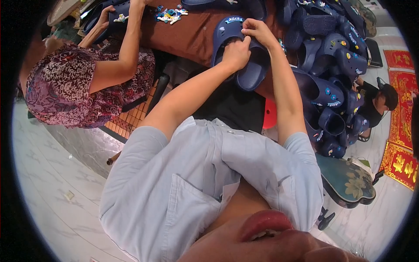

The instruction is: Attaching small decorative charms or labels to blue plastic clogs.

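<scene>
A navy blue clog (221, 32) sits toe-away at the table's near edge. On its toe are a light blue lettered charm (234, 19) and a small white charm. My left hand (237, 53) reaches into its foot opening, gripping the upper from inside; most of the fingers are hidden. My right hand (259, 31) is closed in a pinch over the right side of the toe, and what its fingertips hold is too small to make out. A second navy clog (252, 77) lies beside it, below my right hand, its heel toward me.
Loose charms (171, 15) lie on the brown tabletop (187, 39). Many decorated navy clogs (321, 89) are heaped at the right. A co-worker in a patterned top (87, 87) handles a clog at the left. Another person (377, 102) is beyond the heap, near a padded stool (349, 183).
</scene>
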`<state>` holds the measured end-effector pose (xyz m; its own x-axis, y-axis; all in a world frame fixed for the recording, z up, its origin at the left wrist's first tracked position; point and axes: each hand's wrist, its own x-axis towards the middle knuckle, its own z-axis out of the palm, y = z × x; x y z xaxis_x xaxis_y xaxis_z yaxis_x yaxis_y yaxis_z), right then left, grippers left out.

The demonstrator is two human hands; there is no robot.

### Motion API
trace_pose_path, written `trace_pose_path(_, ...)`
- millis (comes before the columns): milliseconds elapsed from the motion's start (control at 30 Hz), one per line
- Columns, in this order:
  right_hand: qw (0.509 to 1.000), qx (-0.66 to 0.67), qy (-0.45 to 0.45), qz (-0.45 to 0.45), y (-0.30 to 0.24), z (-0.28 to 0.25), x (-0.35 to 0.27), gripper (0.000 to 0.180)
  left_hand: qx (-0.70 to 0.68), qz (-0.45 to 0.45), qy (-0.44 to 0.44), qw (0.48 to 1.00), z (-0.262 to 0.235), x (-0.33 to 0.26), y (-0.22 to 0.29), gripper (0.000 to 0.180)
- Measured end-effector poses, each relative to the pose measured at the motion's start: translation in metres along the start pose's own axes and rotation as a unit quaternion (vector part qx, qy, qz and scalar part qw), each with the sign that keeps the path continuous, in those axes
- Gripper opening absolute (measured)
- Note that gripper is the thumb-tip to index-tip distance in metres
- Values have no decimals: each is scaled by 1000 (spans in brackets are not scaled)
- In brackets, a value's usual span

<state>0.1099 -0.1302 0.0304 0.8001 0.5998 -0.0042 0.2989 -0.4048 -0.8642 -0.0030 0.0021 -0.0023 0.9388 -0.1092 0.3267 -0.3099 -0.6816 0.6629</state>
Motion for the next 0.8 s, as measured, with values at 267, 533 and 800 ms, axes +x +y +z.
trace_pose_path(267, 994, 64, 80, -28, 5, 6, -9, 9, -11, 12, 12, 1000, -1, 1, 0, 31)
trace_pose_path(533, 953, 243, 181, 18, 21, -14, 8, 10, -3, 4, 8, 1000, -2, 2, 2, 30)
trace_pose_path(800, 946, -81, 290, 124, 22, -52, -39, 14, 12, 0, -12, 1000, -1, -2, -1, 31)
